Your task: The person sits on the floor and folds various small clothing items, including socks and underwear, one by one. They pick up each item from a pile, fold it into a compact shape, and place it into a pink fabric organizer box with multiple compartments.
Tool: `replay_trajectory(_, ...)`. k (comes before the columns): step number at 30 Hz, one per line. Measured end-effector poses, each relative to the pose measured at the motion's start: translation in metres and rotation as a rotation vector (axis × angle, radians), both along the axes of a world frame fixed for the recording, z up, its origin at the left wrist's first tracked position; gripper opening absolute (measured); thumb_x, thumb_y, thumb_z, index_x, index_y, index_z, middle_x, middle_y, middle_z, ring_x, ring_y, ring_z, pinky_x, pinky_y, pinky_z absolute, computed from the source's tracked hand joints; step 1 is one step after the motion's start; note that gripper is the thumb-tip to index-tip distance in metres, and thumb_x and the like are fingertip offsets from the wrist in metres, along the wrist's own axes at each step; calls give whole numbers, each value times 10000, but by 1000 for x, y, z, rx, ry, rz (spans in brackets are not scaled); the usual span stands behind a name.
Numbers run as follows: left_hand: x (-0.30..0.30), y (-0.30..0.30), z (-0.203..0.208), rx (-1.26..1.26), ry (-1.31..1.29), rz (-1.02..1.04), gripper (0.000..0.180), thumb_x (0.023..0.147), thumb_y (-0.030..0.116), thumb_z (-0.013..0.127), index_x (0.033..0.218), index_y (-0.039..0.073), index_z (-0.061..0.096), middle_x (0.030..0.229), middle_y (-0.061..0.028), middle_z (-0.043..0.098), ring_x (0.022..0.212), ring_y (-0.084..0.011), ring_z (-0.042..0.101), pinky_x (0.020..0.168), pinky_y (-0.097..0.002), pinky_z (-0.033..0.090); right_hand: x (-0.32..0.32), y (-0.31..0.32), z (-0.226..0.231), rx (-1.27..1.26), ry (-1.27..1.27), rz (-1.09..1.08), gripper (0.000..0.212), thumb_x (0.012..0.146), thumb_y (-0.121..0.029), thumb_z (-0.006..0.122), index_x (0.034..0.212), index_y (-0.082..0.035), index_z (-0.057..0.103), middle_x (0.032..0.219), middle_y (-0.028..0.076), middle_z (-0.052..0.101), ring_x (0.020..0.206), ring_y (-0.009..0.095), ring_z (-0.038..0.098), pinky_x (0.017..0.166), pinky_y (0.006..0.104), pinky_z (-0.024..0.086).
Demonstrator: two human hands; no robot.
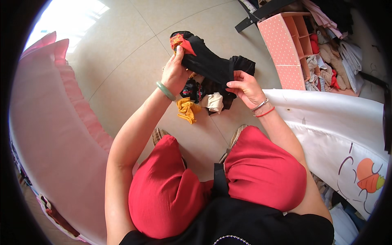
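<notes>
A black sock [210, 61] with a red and gold patch at one end is stretched between my hands above the floor. My left hand [175, 75] has closed on the patched end, thumb on top. At the other end, the fingers of my right hand [246, 87] pinch the edge beside a bunched black cuff. Under the sock lies a small pile on the floor: a crumpled mustard-yellow cloth piece [188, 109], a cream one [214, 103] and dark, patterned ones [190, 91]. The raised sock and my hands hide part of this pile.
A pink dotted organizer box [281, 53] with compartments stands at the upper right, with clothes [326, 67] spilling beside it. Pink ruffled fabric [61, 122] rises on the left. White fabric with a carrot print [326, 122] spans the right. My shoes [160, 134] rest on the tiled floor [126, 45].
</notes>
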State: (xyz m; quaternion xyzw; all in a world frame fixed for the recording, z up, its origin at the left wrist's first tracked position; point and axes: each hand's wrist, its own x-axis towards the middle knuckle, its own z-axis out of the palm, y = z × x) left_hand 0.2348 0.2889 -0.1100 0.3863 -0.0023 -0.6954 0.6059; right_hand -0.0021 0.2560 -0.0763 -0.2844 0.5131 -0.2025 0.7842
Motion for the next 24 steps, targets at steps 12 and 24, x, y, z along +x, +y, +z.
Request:
replay_trajectory(12,-8,3,24,-17,-245,-79,355,987,317,480,1264,97,516,1088,22,604,1023,-81,544,839,-270,470,2,-13,1,-330,319,69,172,905,-91,551,1054,-6,555,1004,93,651,799,154,646,665,265,545)
replay_trajectory(24,-32,14,50,-148,-576,-511,377,978,340,502,1214,51,564,1090,49,585,992,-32,499,888,-215,395,41,-35,42,-640,279,-75,275,849,-247,703,930,-7,595,833,3,600,737,63,551,632,203,438)
